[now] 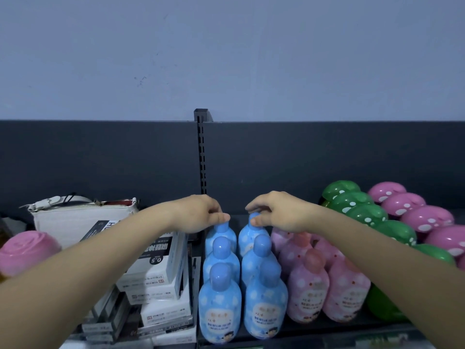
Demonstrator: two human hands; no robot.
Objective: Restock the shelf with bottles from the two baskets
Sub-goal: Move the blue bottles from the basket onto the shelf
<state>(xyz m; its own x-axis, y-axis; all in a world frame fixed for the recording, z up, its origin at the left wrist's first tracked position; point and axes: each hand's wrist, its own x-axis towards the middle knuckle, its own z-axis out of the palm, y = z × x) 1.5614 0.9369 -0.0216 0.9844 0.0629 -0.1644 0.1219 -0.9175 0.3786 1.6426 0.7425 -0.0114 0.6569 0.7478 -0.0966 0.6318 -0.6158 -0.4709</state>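
Observation:
Two rows of blue bottles stand on the dark shelf [377, 328], three deep. My left hand [201, 214] pinches the cap of the rear left blue bottle [221, 235]. My right hand [274, 212] pinches the cap of the rear right blue bottle [251, 235]. The front blue bottles [220, 306] stand upright near the shelf edge. Pink bottles [308, 290] stand in rows just right of the blue ones. No baskets are in view.
Stacked white and black boxes [156, 280] sit left of the blue bottles, with a white bag [75, 217] behind them. A pink round cap [27, 250] is at far left. Green [364, 212] and pink mushroom-shaped containers [425, 217] fill the right.

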